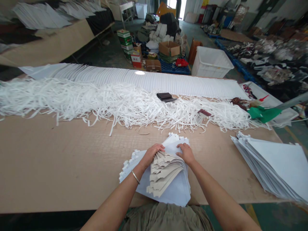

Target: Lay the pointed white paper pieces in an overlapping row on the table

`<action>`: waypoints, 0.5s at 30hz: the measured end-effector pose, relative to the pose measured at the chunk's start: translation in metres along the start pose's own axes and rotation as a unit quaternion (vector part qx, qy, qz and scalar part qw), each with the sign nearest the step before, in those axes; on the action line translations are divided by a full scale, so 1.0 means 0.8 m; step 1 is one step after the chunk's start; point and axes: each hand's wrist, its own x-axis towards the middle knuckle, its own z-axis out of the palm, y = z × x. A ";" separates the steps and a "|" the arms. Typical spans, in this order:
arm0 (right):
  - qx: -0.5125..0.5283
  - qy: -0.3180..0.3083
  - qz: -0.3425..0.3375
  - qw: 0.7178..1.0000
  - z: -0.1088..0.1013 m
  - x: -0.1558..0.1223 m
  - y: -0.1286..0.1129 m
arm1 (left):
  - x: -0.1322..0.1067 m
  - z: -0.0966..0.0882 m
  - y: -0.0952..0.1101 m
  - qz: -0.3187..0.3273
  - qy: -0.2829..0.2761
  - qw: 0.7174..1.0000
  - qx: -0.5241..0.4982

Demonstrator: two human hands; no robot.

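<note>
A shiny metal bracelet contrasts with matt, paper-like beige layers and smooth white sheets, a dull, faintly marked tabletop, matt cloth-like strips and a smooth plastic bin.

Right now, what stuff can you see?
beige sheets: several, beige, between the hands
white sheets: several, white, beneath the beige ones
sheet stack: one, white, table's right
strips: countless, white, across table
sheet row: one, white, behind strips
folded item: one, dark brown, on strips
maroon item: one, maroon, on strips
table: one, tan, under these
green cloth: one, green, table's far right
tall bin: one, white, beyond table
background clutter: uncountable, mixed, beyond
left hand: one, bare, on beige sheets
right hand: one, bare, at their edge
</note>
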 end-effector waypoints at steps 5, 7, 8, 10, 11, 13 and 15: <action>0.012 0.019 -0.009 1.000 -0.006 -0.009 -0.003 | 0.008 -0.001 -0.006 -0.039 -0.017 0.999 0.019; 0.109 0.062 -0.030 0.992 -0.006 -0.019 -0.008 | 0.008 0.000 -0.008 -0.038 -0.018 0.999 0.012; 0.188 0.092 -0.034 0.977 -0.006 -0.025 -0.012 | 0.008 -0.001 -0.009 -0.035 -0.016 0.999 0.009; 0.357 0.144 -0.016 0.923 -0.007 -0.039 -0.023 | 0.007 -0.001 -0.010 -0.028 -0.015 0.999 0.003; 0.422 0.153 0.004 0.894 -0.009 -0.046 -0.030 | 0.007 -0.002 -0.010 -0.025 -0.016 1.000 0.001; 0.511 0.144 0.043 0.847 -0.015 -0.056 -0.043 | 0.006 -0.003 -0.010 -0.023 -0.022 0.999 -0.001; 0.565 0.112 0.058 0.815 -0.022 -0.058 -0.051 | 0.005 -0.005 -0.007 -0.025 -0.035 0.999 -0.008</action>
